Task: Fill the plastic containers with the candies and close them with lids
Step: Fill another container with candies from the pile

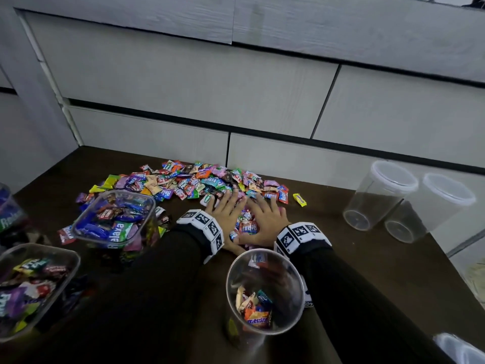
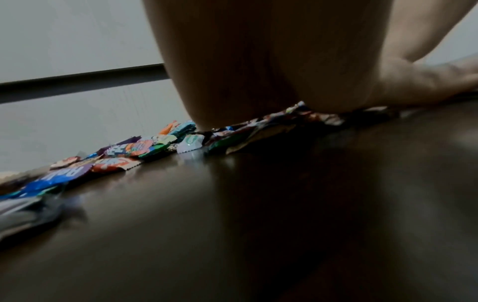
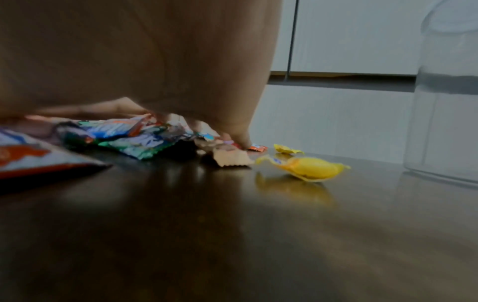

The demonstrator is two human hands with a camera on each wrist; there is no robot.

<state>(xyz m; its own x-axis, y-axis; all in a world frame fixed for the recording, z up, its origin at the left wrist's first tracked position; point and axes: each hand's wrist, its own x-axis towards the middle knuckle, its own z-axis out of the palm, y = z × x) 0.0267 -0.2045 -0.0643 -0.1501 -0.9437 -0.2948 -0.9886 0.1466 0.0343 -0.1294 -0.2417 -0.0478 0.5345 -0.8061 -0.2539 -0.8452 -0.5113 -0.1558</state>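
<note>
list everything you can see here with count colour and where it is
candies: a large pile, many colours, spread on the table ahead of the hands
yellow candy: one, apart at the pile's right edge
round container: one, clear, open, few candies inside, nearest the camera
square containers: two in full view, clear, well filled, no lids, on the left
lidded containers: two, clear, empty, white lids, on the right
table: dark brown
left hand, right hand: flat on candies, fingers spread

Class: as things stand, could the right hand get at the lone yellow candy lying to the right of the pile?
Probably yes: the right hand lies flat just left of the yellow candy, with only bare table between them.
</note>
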